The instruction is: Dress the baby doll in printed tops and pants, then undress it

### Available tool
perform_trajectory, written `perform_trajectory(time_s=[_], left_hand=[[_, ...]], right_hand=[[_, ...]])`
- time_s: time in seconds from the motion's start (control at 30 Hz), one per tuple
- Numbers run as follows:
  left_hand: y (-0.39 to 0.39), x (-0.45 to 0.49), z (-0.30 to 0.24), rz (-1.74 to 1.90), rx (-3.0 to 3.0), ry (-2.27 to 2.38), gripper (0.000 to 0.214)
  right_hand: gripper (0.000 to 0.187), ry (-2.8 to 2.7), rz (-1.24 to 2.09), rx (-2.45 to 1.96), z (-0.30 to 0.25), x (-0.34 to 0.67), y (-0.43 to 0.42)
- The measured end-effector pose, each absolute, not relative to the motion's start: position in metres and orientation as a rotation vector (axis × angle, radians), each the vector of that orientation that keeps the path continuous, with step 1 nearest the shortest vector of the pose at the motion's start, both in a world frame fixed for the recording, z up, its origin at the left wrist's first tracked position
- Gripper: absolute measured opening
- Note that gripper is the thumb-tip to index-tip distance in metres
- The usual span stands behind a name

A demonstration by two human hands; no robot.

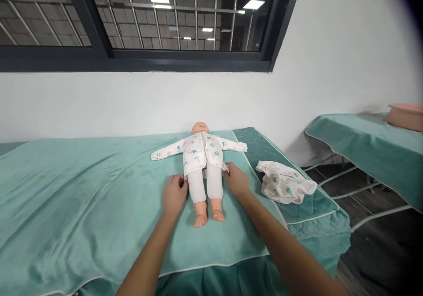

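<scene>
A baby doll (200,127) lies on its back, head toward the wall, bare feet toward me. It wears a white jacket (194,153) with a green print, sleeves spread out to both sides, and white trousers (197,186). My right hand (236,179) pinches the jacket's lower right corner, pulling it slightly outward. At the other side, my left hand (175,194) is closed with thumb and fingertips at the jacket's lower left edge; its exact grip is partly hidden. The jacket's front edges meet near the chest and part lower down.
A crumpled white printed garment (286,182) lies to the right on the green-covered bed (99,199). Further right, a second green-covered surface (363,142) carries a pink basin (406,116). A white wall (132,104) and barred window (185,18) stand behind.
</scene>
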State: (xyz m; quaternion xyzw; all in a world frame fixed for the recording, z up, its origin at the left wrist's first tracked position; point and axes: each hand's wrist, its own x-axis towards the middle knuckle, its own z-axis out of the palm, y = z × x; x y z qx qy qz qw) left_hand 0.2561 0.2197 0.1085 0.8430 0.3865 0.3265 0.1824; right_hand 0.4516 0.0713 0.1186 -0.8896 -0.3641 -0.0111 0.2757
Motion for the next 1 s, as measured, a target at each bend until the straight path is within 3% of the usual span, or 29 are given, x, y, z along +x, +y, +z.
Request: perform_trajectory(time_s=[0.3,0.47,0.67,0.83,1.0], left_hand=[[0.216,0.254,0.111,0.950,2.394,1.091,0.013],[0.216,0.254,0.111,0.942,2.314,1.090,0.009],[0.214,0.251,0.115,0.969,2.205,1.037,0.023],[0.177,0.233,0.126,1.081,2.425,0.661,0.023],[0.125,0.214,0.129,0.731,2.792,0.126,0.037]], right_hand=[[0.036,-0.942,-0.052,-2.446,0.112,0.446,0.052],[0.034,-1.177,-0.229,-2.374,0.128,0.437,0.033],[0.014,-1.664,-0.452,-2.650,0.160,0.471,-0.040],[0.013,-2.194,-0.270,-2.447,0.169,0.513,-0.080],[0.010,-2.248,-0.093,-2.264,0.206,0.498,-0.077]])
